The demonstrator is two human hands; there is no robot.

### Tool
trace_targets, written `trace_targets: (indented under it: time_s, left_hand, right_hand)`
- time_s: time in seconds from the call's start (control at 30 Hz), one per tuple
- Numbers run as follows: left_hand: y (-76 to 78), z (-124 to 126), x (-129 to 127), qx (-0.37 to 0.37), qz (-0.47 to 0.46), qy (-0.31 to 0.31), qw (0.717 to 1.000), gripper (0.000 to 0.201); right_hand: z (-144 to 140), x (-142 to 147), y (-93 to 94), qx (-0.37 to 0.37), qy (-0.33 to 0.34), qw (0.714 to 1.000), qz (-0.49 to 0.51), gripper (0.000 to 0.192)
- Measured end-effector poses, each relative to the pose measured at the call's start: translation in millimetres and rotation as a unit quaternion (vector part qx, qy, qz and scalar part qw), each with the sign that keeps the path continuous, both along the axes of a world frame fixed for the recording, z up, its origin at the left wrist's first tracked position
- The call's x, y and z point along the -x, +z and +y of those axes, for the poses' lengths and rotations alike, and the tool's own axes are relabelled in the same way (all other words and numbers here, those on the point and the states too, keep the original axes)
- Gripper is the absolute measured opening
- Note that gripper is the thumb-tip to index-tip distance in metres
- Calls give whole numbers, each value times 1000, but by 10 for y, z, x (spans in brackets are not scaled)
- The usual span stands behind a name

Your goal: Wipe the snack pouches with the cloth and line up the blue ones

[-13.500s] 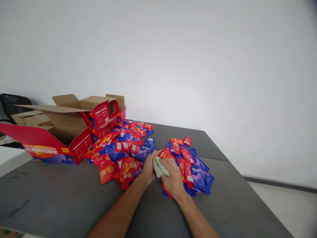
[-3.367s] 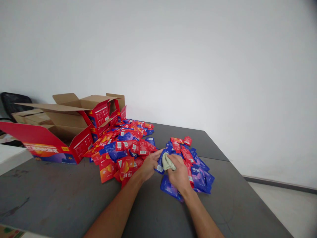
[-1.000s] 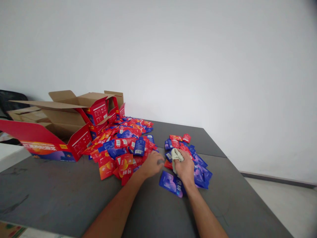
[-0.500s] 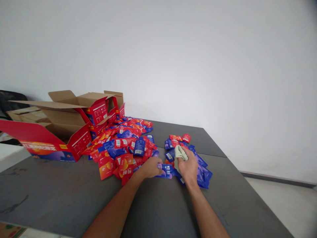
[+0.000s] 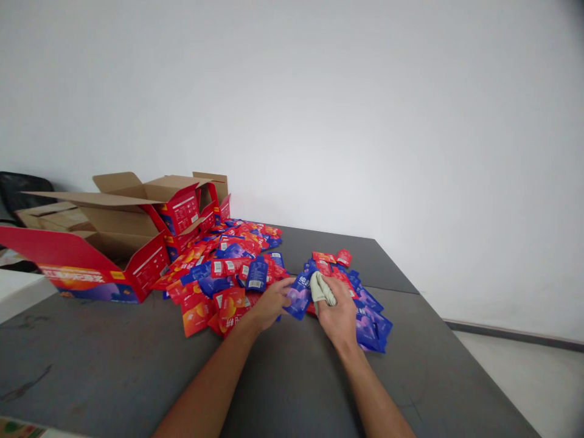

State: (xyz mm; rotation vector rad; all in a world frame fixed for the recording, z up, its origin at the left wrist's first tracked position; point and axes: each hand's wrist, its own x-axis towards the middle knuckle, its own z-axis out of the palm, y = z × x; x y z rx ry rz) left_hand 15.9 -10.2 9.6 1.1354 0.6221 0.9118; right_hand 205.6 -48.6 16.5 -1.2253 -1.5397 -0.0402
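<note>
Between my hands is a blue-purple pouch (image 5: 298, 296) with white lettering, its face turned toward me. My left hand (image 5: 269, 304) pinches the pouch at its left edge. In my right hand (image 5: 338, 310) is a folded pale cloth (image 5: 321, 288), which lies against the pouch's right side. Left of my left hand spreads a large heap of red and blue pouches (image 5: 228, 267). Behind and right of my right hand lies a smaller pile of blue and red pouches (image 5: 373, 325), partly hidden by that hand.
Open red cardboard boxes (image 5: 148, 261) with brown insides stand at the left of the dark grey table (image 5: 292, 389). A white wall (image 5: 347, 121) rises behind. At far left is part of a black chair (image 5: 25, 188). The table's right edge slants toward me.
The pouch has risen and tilted more upright between my hands. My right hand has moved left, bringing the cloth against it; my left hand has shifted slightly left and up.
</note>
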Motion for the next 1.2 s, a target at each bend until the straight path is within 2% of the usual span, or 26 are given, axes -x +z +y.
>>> trace_targets:
  time_s: [0.2, 0.37, 0.5, 0.6, 0.67, 0.73, 0.87, 0.97, 1.07, 1.13, 1.2]
  left_hand:
    - [36, -23, -23, 2, -103, -52, 993, 86]
    - [-7, 12, -45, -16, -107, -30, 994, 100]
    - [-5, -9, -50, -42, -70, -23, 996, 92]
    - [28, -62, -78, -41, -49, -49, 997, 84]
    - [38, -88, -103, -36, -51, -63, 996, 82]
    - [29, -88, -119, -26, -68, -67, 995, 85]
    - [-15, -25, -80, 3, -118, -61, 991, 94]
    - [-12, 15, -32, 34, -135, -58, 989, 92]
    - [22, 19, -42, 75, -159, -18, 984, 71]
    - [40, 15, -85, 96, -166, 45, 980, 54]
    - [46, 21, -128, 107, -166, 102, 975, 45]
  right_hand:
    - [-31, 95, -33, 33, 37, 999, -11, 44]
    - [-76, 229, -74, 58, 122, 990, -47, 50]
    - [-52, 181, -64, 49, 55, 997, -22, 43]
    - [-2, 54, -33, 28, -13, 999, -6, 38]
    - [22, 1, -35, 13, -27, 1000, -6, 41]
    - [20, 16, -63, 17, 3, 1000, -20, 45]
    - [-59, 207, -145, 53, 122, 989, -70, 58]
    - [-129, 334, -154, 65, 182, 977, -94, 62]
    - [-153, 353, -105, 66, 190, 976, -86, 61]
    - [-146, 324, -61, 60, 162, 983, -57, 57]
    - [-135, 287, -23, 49, 119, 992, -13, 50]
